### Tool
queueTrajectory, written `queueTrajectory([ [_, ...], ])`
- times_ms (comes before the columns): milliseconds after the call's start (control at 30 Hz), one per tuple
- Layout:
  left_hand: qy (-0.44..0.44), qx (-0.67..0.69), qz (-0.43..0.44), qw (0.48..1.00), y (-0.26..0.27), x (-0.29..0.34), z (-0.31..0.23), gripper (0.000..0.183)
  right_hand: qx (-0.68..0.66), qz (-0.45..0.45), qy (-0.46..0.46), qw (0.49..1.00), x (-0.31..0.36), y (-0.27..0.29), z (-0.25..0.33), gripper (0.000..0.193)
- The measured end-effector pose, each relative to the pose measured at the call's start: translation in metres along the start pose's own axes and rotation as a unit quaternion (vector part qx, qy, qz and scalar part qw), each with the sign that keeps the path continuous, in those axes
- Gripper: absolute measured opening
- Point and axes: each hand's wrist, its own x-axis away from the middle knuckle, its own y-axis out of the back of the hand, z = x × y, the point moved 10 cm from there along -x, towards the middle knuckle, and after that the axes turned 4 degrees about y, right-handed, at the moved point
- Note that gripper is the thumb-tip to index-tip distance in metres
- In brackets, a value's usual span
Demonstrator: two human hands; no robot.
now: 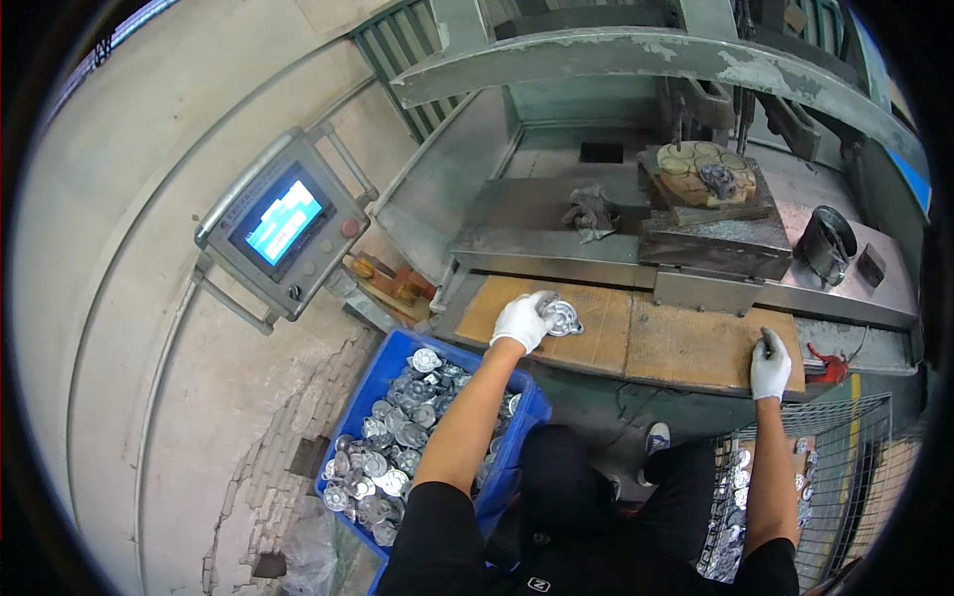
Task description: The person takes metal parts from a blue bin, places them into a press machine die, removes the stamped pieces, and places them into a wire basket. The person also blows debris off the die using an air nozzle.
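My left hand (525, 320), in a white glove with darkened fingertips, grips a round silvery metal casting (564, 318) by its left edge. The casting has a raised centre and a small lug on its right side, and it sits over the left half of the cardboard-covered ledge (696, 343). At the ledge's right end is my right hand (770, 368), gloved the same way. Its fingers are slightly bent and apart, with nothing visible in them. Below my left forearm stands a blue crate (534, 407) heaped with similar castings (393, 447).
Past the ledge, a machine bed carries a block with a round fixture (701, 174) and a metal part on it. A crumpled rag (593, 212), a dark mug (827, 243) and red-handled pliers (830, 368) lie around. A control panel (283, 228) stands left; a wire basket (845, 477) holds castings right.
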Motion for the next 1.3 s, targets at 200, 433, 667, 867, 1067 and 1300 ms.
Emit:
queueTrajectory([
  [200, 0.027, 0.085, -0.034, 0.995, 0.003, 0.005, 0.026, 0.048, -0.007, -0.001, -0.011, 1.000, 0.001, -0.001, 0.003, 0.024],
  [433, 0.111, 0.352, -0.157, 0.916, 0.002, 0.004, 0.117, 0.022, -0.017, -0.012, -0.010, 1.000, -0.001, 0.000, 0.030, 0.022],
  [667, 0.073, 0.351, -0.239, 0.902, 0.038, 0.008, 0.111, 0.033, 0.014, -0.014, -0.022, 1.000, 0.001, 0.011, 0.027, 0.023],
  [867, 0.046, 0.412, -0.053, 0.909, 0.011, 0.003, 0.036, 0.046, 0.032, -0.028, -0.010, 0.999, 0.004, 0.012, 0.017, 0.022],
  [1067, -0.006, 0.369, 0.172, 0.913, -0.040, 0.001, -0.042, 0.034, 0.027, -0.023, -0.008, 0.999, 0.001, 0.010, 0.021, 0.022],
  [1300, -0.169, 0.163, 0.069, 0.970, -0.051, 0.002, -0.069, 0.026, 0.021, -0.026, -0.003, 0.999, 0.001, 0.007, 0.021, 0.023],
])
